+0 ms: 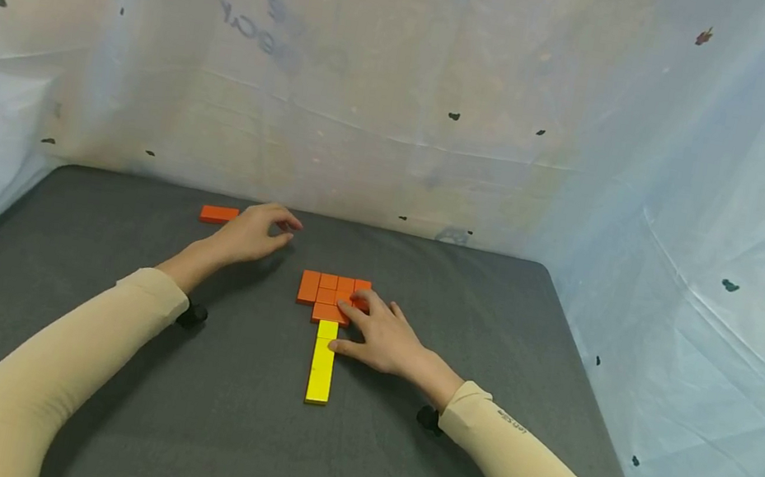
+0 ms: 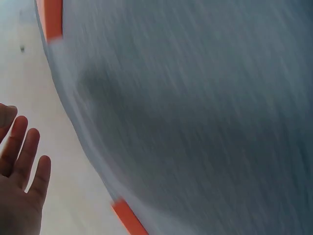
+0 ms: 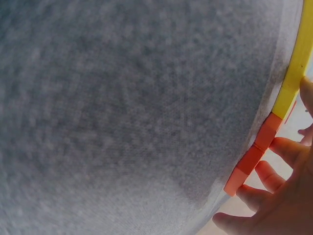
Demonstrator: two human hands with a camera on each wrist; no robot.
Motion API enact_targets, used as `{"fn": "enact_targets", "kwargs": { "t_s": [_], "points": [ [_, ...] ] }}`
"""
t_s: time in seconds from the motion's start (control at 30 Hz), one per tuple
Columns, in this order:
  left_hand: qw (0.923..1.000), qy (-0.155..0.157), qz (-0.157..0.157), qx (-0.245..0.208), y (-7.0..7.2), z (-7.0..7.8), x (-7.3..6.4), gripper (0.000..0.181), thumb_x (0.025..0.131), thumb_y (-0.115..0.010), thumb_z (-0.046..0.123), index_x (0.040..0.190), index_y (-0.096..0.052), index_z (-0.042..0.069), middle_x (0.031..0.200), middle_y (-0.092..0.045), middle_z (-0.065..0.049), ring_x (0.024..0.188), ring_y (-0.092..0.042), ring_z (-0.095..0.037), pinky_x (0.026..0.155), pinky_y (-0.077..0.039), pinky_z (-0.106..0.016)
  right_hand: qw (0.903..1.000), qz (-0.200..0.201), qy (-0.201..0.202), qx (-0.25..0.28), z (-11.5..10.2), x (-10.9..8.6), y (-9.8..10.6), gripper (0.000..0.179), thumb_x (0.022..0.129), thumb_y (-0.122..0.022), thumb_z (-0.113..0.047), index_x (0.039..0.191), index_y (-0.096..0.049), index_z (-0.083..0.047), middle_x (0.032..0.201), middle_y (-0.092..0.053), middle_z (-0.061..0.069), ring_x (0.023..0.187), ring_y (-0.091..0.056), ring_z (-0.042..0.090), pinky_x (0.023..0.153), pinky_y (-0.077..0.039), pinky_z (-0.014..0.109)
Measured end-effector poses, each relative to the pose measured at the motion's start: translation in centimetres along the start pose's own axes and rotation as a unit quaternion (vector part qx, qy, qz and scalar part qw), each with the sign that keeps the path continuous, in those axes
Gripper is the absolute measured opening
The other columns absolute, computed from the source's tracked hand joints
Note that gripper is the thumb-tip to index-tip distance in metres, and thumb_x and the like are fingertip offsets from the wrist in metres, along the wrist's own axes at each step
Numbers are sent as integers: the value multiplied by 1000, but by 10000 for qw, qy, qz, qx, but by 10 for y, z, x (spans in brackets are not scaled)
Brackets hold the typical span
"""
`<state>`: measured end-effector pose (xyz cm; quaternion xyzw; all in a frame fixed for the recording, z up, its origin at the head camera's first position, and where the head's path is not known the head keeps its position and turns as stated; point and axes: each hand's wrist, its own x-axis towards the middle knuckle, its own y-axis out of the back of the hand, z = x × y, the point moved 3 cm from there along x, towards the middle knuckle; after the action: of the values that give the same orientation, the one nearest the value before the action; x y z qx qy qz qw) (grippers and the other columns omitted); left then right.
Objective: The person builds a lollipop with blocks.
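Note:
Flat orange blocks (image 1: 309, 287) lie side by side in a cluster mid-table. Yellow blocks (image 1: 320, 375) run from it toward the person in a narrow column. My right hand (image 1: 385, 341) rests at the right of this arrangement, its fingers spread over the orange blocks and its thumb at the yellow column. In the right wrist view, fingertips (image 3: 249, 193) meet the orange blocks' side. Between the cluster and a lone orange block (image 1: 218, 214) at the back left, my left hand (image 1: 249, 234) hovers with loosely bent fingers and holds nothing.
The dark grey table (image 1: 212, 412) has rounded back corners. Translucent plastic sheeting (image 1: 374, 104) with small dark spots hangs behind it and at both sides. Both forearms wear pale sleeves (image 1: 55, 362), with a black wrist device (image 1: 193, 315) below each wrist.

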<state>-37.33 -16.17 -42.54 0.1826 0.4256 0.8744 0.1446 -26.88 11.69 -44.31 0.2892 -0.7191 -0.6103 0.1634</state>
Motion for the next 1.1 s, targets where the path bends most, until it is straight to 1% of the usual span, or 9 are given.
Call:
{"fn": "enact_targets", "kwargs": {
  "t_s": [0.13, 0.3, 0.4, 0.57, 0.67, 0.8, 0.97, 1.1],
  "points": [
    [9995, 255, 167, -29, 23, -22, -10, 32, 104, -60, 7, 134, -66, -1, 136, -61, -22, 122, -57, -41, 101, -46, -62, 10000, -1, 11, 17, 0, -1, 0, 75, 101, -60, -60, 163, -39, -23, 164, -32, 9, 149, -39, 28, 123, -21, 65],
    [9966, 766, 285, -65, 46, -52, -24, 34, 106, -58, 10, 138, -63, -1, 142, -54, -26, 128, -53, -46, 100, -47, -65, 10000, -19, 16, 31, -1, -1, -1, 75, 101, -59, -61, 163, -39, -23, 164, -31, 9, 149, -39, 28, 123, -21, 65],
    [9944, 1018, 276, 51, 58, -67, -32, 37, 106, -57, 12, 141, -60, -2, 144, -51, -29, 129, -51, -49, 100, -45, -67, 10000, -17, 4, 0, -1, -1, -1, 75, 101, -59, -61, 163, -38, -24, 164, -31, 9, 149, -39, 27, 123, -21, 64],
    [9918, 1218, 185, 342, 73, -86, -41, 39, 105, -58, 12, 141, -59, -2, 146, -48, -32, 132, -46, -53, 101, -42, -70, 10000, -3, -12, -26, -2, -1, -1, 76, 101, -59, -61, 163, -38, -24, 164, -31, 9, 149, -38, 27, 123, -22, 64],
    [9909, 1288, 66, 399, 77, -93, -45, 38, 105, -59, 12, 140, -59, -4, 147, -45, -35, 134, -43, -55, 102, -41, -71, 10000, 15, -2, -28, -2, -1, -2, 76, 101, -59, -61, 163, -37, -24, 164, -31, 9, 149, -38, 26, 123, -21, 64],
    [9894, 1365, -60, 500, 77, -100, -48, 39, 104, -61, 11, 140, -60, -4, 146, -47, -36, 133, -44, -56, 103, -39, -72, 10000, 7, -6, -26, -3, -1, -2, 76, 101, -58, -61, 164, -37, -24, 165, -31, 9, 150, -38, 26, 123, -21, 63],
    [9863, 1521, -184, 610, 74, -101, -48, 40, 104, -61, 12, 141, -60, -2, 144, -49, -37, 129, -47, -55, 101, -41, -71, 10000, -24, -32, -24, -5, -1, -2, 76, 101, -58, -61, 164, -36, -24, 165, -31, 8, 150, -37, 26, 123, -21, 63],
    [9855, 1563, -168, 641, 72, -101, -46, 38, 104, -60, 10, 140, -60, -3, 138, -53, -37, 125, -52, -54, 98, -45, -69, 10000, -47, -64, -25, -7, -1, -2, 76, 101, -58, -62, 164, -36, -25, 164, -31, 8, 150, -38, 25, 124, -21, 63]
  ]
}}
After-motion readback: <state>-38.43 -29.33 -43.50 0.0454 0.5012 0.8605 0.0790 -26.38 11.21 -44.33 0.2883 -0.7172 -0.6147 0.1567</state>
